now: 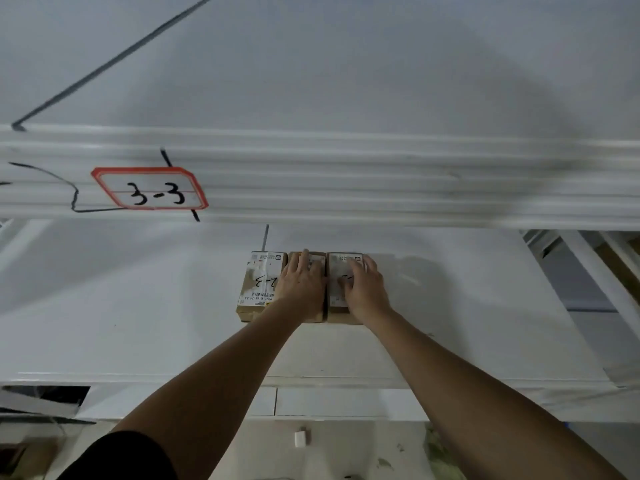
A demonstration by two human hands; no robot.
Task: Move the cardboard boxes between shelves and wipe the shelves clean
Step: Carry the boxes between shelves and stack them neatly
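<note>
Three cardboard boxes (pixel 301 287) stand together on the shelf (pixel 138 306), below the 3-3 label (pixel 150 188). Left hand (pixel 302 284) and right hand (pixel 363 289) lie flat on them, fingers relaxed; such a loose hold may let one box slip when lifted.

Reached forward with both arms, left hand (pixel 300 284) and right hand (pixel 363 289) laid flat, fingers extended, atop the cardboard boxes (pixel 258 285).

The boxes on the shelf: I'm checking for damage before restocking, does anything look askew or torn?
Nothing stands out. Three cardboard boxes sit side by side, edges aligned, on the white shelf. The left hand and right hand rest on two.
</note>
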